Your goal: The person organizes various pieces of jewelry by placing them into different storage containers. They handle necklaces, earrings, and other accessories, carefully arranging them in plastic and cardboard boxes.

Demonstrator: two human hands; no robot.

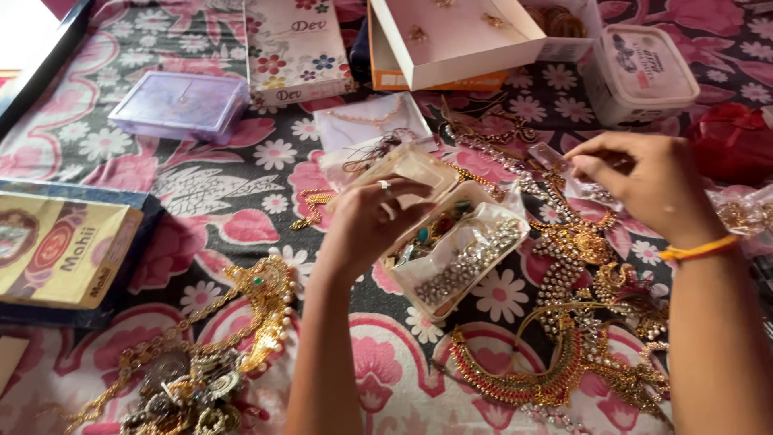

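The left hand [372,219] was closed around an open clear plastic box [451,242], fingers curled over its raised lid, two rings showing on them; the box sat tilted above the flowered cloth [225,185] near the middle of the view and held white-stone jewellery and a few coloured pieces. The right hand [644,189], with an orange band [699,249] at the wrist, was up and to the right of the box, its grip pinched shut on a small clear plastic pouch [576,181] above a heap of gold and stone necklaces [580,322]. The two hands were apart, the box between them. More gold jewellery [217,354] lay piled at the lower left beside the left forearm. On the far side of the cloth lay a pale purple plastic case [179,105], a flowered flat box [296,48], an open white cardboard box [455,40] with small pieces inside, and a white lidded tub [644,72]. A yellow printed carton [60,254] lay at the left edge, and something red and glossy [733,141] sat at the right, too blurred to tell what it was.
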